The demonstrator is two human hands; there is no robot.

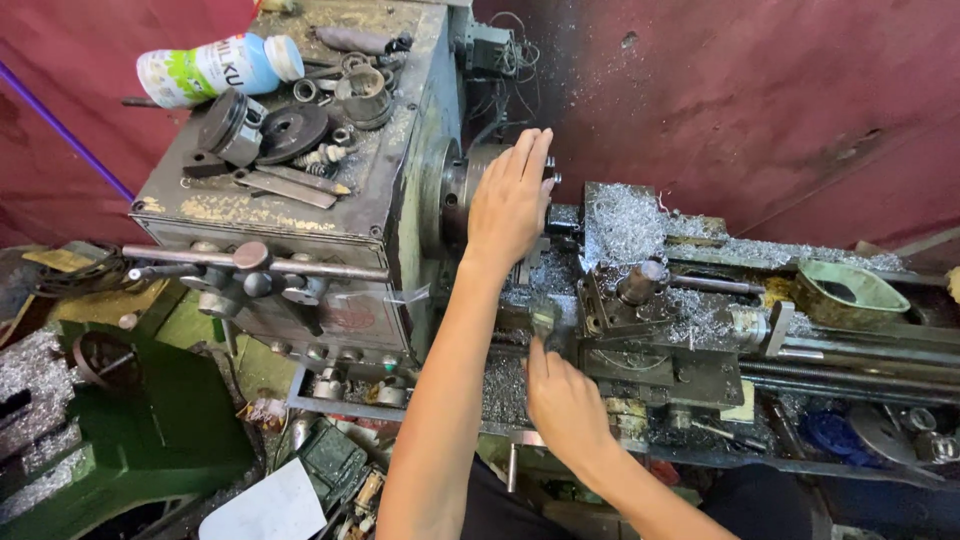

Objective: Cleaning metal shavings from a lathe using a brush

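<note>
Two bare hands work at a metal lathe (330, 250) that spans the scene, its grey headstock at the left and its bed running right. On the headstock's top lie loose fittings, a dark disc (292, 131) and a tipped plastic bottle (218, 67) at the far left. The chuck (462, 190) sits at the headstock's right face. The left hand (510, 200) lies flat over the chuck, fingers straight and close together, gripping nothing. The right hand (562, 400) is nearer, at the carriage (655, 345), with the forefinger raised toward a small grey part; whether the fingers pinch it cannot be told. Silver swarf (625, 222) heaps on the carriage and bed. Judged risks: a palm on the chuck would be caught if the spindle turned, and sharp swarf could cut bare skin.
</note>
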